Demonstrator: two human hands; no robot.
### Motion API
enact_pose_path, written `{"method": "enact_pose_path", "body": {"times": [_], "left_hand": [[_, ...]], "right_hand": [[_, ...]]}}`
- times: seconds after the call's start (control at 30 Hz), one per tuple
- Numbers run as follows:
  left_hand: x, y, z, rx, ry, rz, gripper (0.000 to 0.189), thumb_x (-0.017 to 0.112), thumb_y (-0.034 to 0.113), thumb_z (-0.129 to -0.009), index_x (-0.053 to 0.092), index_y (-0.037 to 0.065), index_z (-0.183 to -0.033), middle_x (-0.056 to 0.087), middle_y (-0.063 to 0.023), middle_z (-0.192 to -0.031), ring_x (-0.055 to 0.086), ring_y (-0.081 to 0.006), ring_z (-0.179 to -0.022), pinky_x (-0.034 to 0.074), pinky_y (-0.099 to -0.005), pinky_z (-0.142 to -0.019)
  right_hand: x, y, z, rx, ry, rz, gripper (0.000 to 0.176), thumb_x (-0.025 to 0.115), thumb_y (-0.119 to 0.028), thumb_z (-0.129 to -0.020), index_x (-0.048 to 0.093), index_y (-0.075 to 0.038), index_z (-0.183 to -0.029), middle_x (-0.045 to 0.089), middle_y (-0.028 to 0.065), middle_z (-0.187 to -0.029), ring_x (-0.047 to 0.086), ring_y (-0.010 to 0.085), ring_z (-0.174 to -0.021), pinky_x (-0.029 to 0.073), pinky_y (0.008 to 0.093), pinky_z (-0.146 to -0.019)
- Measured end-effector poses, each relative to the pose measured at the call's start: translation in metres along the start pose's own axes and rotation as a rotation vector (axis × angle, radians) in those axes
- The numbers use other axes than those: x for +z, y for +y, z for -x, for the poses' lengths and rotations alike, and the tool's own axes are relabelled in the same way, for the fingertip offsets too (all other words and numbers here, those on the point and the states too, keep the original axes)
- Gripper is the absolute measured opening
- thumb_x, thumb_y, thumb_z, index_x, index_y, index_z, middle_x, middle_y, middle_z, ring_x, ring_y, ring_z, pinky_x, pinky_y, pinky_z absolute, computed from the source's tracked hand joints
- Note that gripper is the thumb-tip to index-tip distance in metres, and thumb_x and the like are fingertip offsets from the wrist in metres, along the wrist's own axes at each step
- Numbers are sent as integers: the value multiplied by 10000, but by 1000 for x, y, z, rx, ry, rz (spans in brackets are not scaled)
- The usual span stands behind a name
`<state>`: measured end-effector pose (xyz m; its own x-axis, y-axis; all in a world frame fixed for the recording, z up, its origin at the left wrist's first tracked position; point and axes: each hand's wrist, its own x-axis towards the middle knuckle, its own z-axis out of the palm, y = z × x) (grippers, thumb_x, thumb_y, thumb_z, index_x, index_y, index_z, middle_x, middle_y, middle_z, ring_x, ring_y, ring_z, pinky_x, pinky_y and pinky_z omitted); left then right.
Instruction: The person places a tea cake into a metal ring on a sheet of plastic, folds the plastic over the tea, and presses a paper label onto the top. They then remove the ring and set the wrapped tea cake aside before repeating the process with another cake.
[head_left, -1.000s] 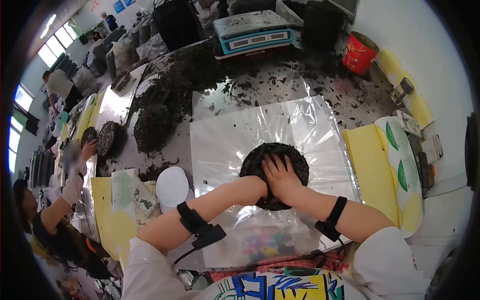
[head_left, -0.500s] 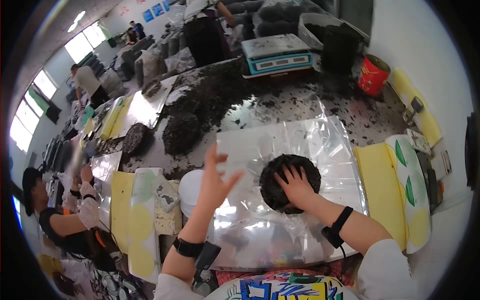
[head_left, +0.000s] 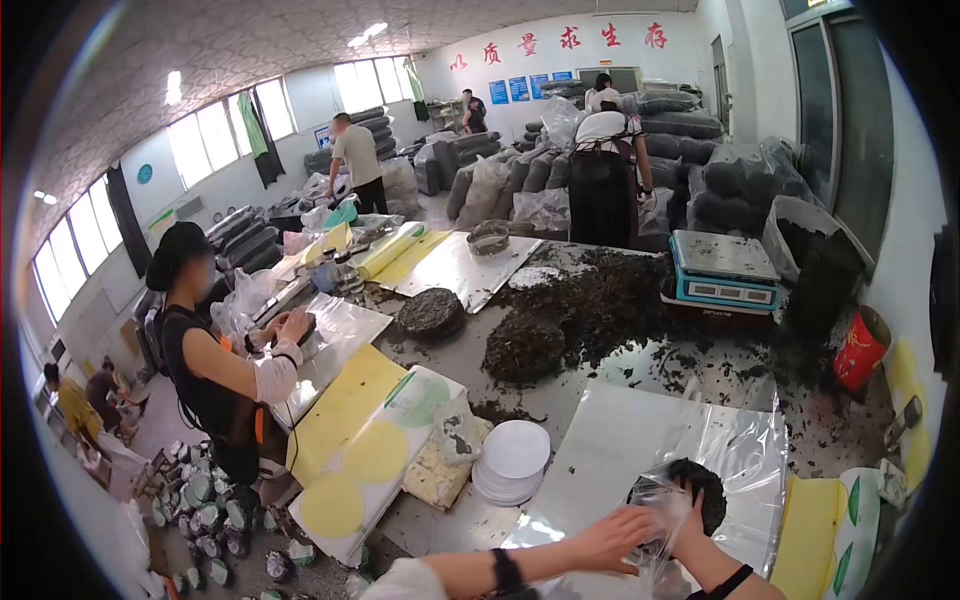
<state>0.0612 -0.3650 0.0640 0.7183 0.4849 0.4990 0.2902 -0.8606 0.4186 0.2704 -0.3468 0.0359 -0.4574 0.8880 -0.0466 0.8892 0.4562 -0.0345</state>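
A dark round cake of pressed leafy material (head_left: 712, 498) lies on a clear plastic sheet (head_left: 625, 440) at the lower right. My right hand (head_left: 688, 520) rests on the cake with its fingers spread. Just to its left, my left hand (head_left: 612, 538) reaches across with its fingers close together at a raised fold of the plastic film (head_left: 660, 490). That fold covers part of the cake and of my right hand. The fingertips of my left hand are partly hidden in the film.
White round discs (head_left: 512, 460) are stacked left of the sheet. Beyond lie loose dark flakes (head_left: 610, 300), two more round cakes, a scale (head_left: 725, 260) and a red tin (head_left: 862, 350). Yellow sheets (head_left: 805, 535) are at right. A co-worker (head_left: 215, 370) stands at left; several others are farther back.
The view has swung up and left, showing more of the room. My left hand has come from raised and spread to beside my right hand; film now folds over the cake.
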Motion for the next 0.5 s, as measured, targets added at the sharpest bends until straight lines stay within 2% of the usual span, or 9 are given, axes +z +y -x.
{"method": "enact_pose_path", "body": {"times": [0.1,0.13,0.2,0.23,0.27,0.33,0.4,0.47,0.5], "left_hand": [[27,-26,-34,228,-127,91,491,733,292,-675,516,10,-1014,527,-179,-1152,495,-356,-1125,415,-446,-948],[30,-33,-41,315,-147,116,412,697,287,-710,514,18,-962,536,-173,-1127,521,-355,-1079,441,-436,-899],[16,-24,-51,235,-209,198,277,633,268,-807,522,32,-898,587,-189,-1007,574,-372,-953,471,-439,-805],[17,-18,-52,23,-304,228,282,592,313,-854,540,37,-880,605,-192,-943,590,-376,-899,474,-453,-771],[19,-13,-51,-192,-407,264,318,550,357,-901,559,42,-862,624,-194,-879,607,-380,-844,476,-468,-736],[22,-6,-52,-302,-332,209,595,398,499,-967,627,21,-697,626,-206,-703,606,-411,-694,479,-495,-672],[31,-7,-58,-371,-293,157,644,412,515,-949,629,-13,-651,617,-213,-657,605,-415,-655,486,-493,-657],[41,-12,-60,-416,-414,60,571,446,495,-931,669,24,-699,622,-166,-616,613,-379,-579,494,-490,-588],[37,-12,-57,-196,-397,-40,535,469,482,-920,665,45,-680,621,-156,-607,625,-364,-579,494,-478,-556]], "right_hand": [[70,34,-5,-73,133,98,650,558,-460,-796,499,-134,-1355,312,267,-1450,294,506,-1324,160,686,-1071],[52,34,-5,-52,196,-290,619,555,-457,-799,517,-163,-1342,353,249,-1419,302,506,-1317,211,676,-1059],[50,41,-13,-47,133,-403,619,588,-420,-799,502,-169,-1358,389,234,-1397,321,493,-1314,235,691,-1038],[37,50,-5,-84,104,-417,544,620,-355,-816,547,-175,-1325,425,233,-1354,421,420,-1278,314,625,-1038],[47,62,-8,-165,166,-822,451,655,-266,-821,618,-159,-1257,558,225,-1196,550,359,-1167,412,480,-1015],[7,50,-5,179,158,-902,365,648,-208,-845,664,-90,-1190,663,152,-1026,626,280,-1056,474,338,-941],[-17,42,-11,395,38,-1533,341,634,-179,-870,658,-13,-1167,702,79,-939,635,224,-1017,484,317,-911],[-11,48,-4,363,137,-1855,468,663,-193,-878,548,33,-1272,623,102,-1196,564,202,-1131,438,307,-972],[-27,36,15,315,235,-1648,552,675,-212,-871,478,37,-1321,562,133,-1280,524,235,-1191,408,341,-1013]]}}
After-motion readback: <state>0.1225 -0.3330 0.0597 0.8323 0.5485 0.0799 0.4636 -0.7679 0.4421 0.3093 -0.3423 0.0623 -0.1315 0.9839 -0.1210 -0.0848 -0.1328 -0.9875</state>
